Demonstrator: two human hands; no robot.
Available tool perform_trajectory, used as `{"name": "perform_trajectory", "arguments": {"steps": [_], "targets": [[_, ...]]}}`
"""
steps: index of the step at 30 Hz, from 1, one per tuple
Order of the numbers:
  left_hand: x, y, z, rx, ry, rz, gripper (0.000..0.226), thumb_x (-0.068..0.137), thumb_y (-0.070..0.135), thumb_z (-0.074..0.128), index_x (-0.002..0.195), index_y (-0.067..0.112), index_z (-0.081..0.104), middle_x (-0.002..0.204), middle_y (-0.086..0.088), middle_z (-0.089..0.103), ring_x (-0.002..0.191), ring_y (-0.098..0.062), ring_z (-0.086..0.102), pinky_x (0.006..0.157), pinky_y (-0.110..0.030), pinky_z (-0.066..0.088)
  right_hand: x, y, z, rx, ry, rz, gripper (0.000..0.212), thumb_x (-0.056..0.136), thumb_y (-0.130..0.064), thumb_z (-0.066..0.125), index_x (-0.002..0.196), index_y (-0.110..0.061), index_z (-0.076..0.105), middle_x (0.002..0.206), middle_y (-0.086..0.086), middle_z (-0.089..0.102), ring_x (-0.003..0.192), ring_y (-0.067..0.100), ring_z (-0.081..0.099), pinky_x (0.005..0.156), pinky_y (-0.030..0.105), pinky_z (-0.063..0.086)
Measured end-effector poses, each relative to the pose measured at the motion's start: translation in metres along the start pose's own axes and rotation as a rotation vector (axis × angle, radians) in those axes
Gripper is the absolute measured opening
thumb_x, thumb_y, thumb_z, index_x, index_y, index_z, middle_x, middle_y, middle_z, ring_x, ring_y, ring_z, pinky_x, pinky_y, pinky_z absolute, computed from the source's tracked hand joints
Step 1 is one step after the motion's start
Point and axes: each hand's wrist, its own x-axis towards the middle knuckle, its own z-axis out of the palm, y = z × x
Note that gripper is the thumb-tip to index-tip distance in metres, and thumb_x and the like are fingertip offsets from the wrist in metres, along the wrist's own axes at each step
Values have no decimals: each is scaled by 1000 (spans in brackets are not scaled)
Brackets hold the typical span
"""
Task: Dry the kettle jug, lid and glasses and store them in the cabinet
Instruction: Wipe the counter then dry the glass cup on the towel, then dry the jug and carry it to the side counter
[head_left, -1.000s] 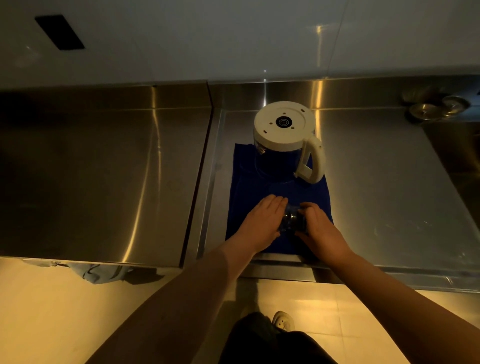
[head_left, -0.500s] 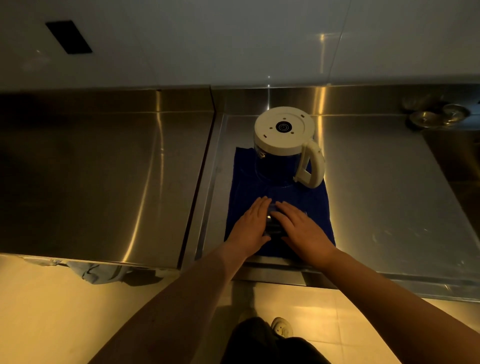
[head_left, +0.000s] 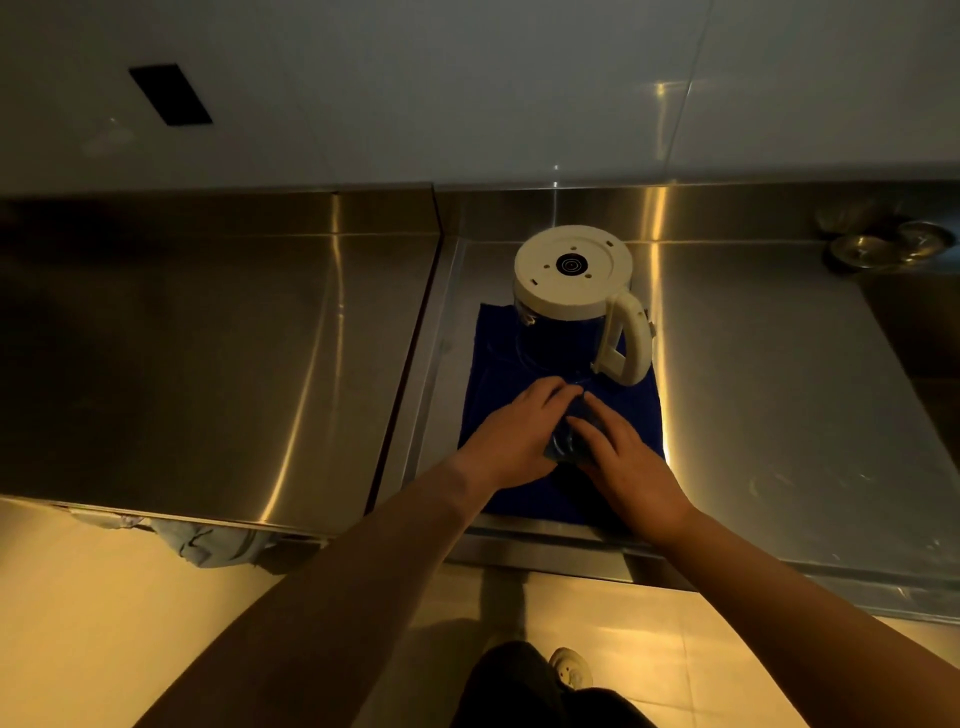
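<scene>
A white-based kettle jug (head_left: 571, 291) stands upside down at the far end of a dark blue towel (head_left: 493, 374), its white handle turned to the right. Near the towel's front, a small clear glass (head_left: 563, 448) lies between my hands and is mostly covered by them. My left hand (head_left: 519, 431) wraps it from the left, fingers curled over its top. From the right, my right hand (head_left: 628, 457) cups it, with fingers laid across it. No lid or other glasses are visible.
The towel lies on a recessed steel counter (head_left: 769, 395). A raised steel top (head_left: 208, 338) adjoins it on the left, with a pale cloth (head_left: 208, 545) hanging below its front edge. Round metal pieces (head_left: 883, 249) sit at the far right corner beside a dark recess.
Both hands have closed in over the glass, which showed between them a second ago and is now mostly hidden. The kettle jug has not moved.
</scene>
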Motion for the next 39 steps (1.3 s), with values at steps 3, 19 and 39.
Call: {"name": "perform_trajectory", "arguments": {"steps": [3, 19, 39], "targets": [[5, 4, -3, 30, -51, 24, 84, 79, 27, 71, 147, 18, 23, 148, -7, 24, 137, -23, 22, 99, -37, 45, -6, 5, 4, 62, 50, 31, 54, 98, -50, 29, 147, -33, 18, 151, -23, 11, 136, -11, 7, 109, 8, 9], [27, 9, -6, 94, -268, 22, 91, 80, 30, 72, 150, 23, 14, 156, -2, 14, 142, -20, 9, 112, -38, 25, -9, 19, -28, -224, 75, -318, 56, 59, -3, 85, 111, -2, 65, 110, 18, 66, 103, 34, 63, 89, 37, 46], [72, -20, -49, 524, -93, 138, 78, 95, 40, 45, 151, 16, -3, 159, -7, -7, 145, -24, -9, 115, -38, -8, 92, 67, -101, -554, -203, -590, 73, 53, -3, 84, 121, -9, 56, 124, 14, 58, 117, 31, 54, 94, 42, 44]]}}
